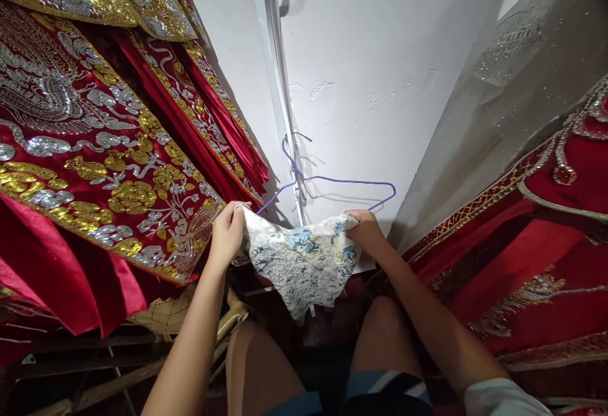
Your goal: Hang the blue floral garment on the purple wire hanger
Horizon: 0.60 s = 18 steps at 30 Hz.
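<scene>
A white garment with a blue and yellow floral print (304, 264) hangs bunched between my two hands. My left hand (228, 233) is closed on its upper left corner, and my right hand (365, 229) grips the upper right corner. Behind the garment's top edge is a purple wire hanger (351, 181), its hook up by a narrow metal upright on the wall. The hanger's right end shows just above my right hand; its left arm passes down behind the cloth near my left hand. The hanger's lower part is hidden.
Red garments with gold and silver sequins (137, 194) hang at the left. More red embroidered cloth (522, 264) is at the right, beside a clear plastic cover (517, 74). A white wall (370, 106) stands ahead. Bamboo-like poles (232, 318) lie low at the left.
</scene>
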Each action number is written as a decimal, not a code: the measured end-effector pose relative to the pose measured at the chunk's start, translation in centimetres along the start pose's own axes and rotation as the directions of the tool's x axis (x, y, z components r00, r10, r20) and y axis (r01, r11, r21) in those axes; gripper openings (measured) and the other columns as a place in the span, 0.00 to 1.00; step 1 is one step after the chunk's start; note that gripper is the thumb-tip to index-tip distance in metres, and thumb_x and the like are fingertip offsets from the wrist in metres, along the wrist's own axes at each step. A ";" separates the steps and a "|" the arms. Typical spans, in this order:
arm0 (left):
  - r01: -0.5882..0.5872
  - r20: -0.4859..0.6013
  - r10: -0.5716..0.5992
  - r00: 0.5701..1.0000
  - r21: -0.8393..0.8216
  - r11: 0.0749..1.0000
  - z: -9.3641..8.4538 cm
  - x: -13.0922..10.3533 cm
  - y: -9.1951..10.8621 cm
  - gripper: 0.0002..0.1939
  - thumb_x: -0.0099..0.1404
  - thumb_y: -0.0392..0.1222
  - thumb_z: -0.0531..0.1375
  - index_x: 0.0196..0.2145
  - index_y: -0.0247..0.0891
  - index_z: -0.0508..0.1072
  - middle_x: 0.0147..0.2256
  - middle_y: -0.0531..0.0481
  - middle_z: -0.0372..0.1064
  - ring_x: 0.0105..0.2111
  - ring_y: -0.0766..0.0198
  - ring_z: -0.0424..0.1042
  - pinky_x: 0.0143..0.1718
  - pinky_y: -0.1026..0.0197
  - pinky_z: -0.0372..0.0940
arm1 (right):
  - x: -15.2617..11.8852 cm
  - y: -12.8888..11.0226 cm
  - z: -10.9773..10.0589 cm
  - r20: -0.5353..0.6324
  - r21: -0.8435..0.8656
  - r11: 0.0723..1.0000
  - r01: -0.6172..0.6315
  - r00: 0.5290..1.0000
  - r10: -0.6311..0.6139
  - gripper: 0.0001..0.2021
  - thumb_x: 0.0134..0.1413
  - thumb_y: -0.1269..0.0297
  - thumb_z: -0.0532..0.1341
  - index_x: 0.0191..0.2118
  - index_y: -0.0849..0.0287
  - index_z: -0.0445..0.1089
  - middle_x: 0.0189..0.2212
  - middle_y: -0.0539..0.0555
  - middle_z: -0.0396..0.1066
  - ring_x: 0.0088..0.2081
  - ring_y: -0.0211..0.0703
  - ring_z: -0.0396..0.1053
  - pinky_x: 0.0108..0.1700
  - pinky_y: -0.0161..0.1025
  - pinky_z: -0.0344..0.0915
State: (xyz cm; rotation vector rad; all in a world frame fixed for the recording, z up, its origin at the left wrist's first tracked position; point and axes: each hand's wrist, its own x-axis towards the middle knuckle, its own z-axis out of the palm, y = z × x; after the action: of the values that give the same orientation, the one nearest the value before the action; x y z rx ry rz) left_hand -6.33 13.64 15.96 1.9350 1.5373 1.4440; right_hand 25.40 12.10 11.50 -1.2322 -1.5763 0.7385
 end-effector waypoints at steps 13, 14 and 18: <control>-0.124 0.152 0.116 0.982 0.040 0.992 1.4 0.5 2.1 0.15 0.70 0.48 0.51 0.39 0.37 0.74 0.23 0.56 0.61 0.22 0.66 0.58 0.26 0.64 0.53 | 0.2 -1.2 -5.7 -0.317 0.102 0.993 -0.051 0.945 0.081 0.43 0.37 0.69 0.63 0.66 0.60 0.57 0.25 0.44 0.66 0.24 0.38 0.60 0.27 0.34 0.59; -0.139 0.149 0.128 0.980 0.067 0.988 1.2 0.5 2.2 0.15 0.70 0.47 0.51 0.38 0.37 0.74 0.23 0.56 0.62 0.23 0.66 0.59 0.27 0.64 0.54 | 0.8 -1.1 -6.8 -0.291 0.065 0.996 -0.067 0.953 0.083 0.37 0.37 0.69 0.63 0.60 0.61 0.66 0.24 0.45 0.66 0.25 0.38 0.61 0.27 0.34 0.59; -0.217 0.058 0.211 0.976 0.151 0.964 0.3 0.6 2.1 0.13 0.70 0.47 0.53 0.36 0.37 0.74 0.33 0.50 0.72 0.35 0.61 0.69 0.39 0.62 0.62 | 1.8 -1.3 -10.7 -0.084 -0.037 0.988 -0.153 0.985 0.149 0.05 0.37 0.65 0.65 0.24 0.61 0.73 0.20 0.49 0.65 0.24 0.39 0.62 0.24 0.34 0.56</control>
State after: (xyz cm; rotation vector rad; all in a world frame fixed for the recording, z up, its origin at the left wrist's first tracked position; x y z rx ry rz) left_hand -4.89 13.44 17.68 2.2701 1.5018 1.3908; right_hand 34.86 12.40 16.98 -1.4086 -1.4510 0.7436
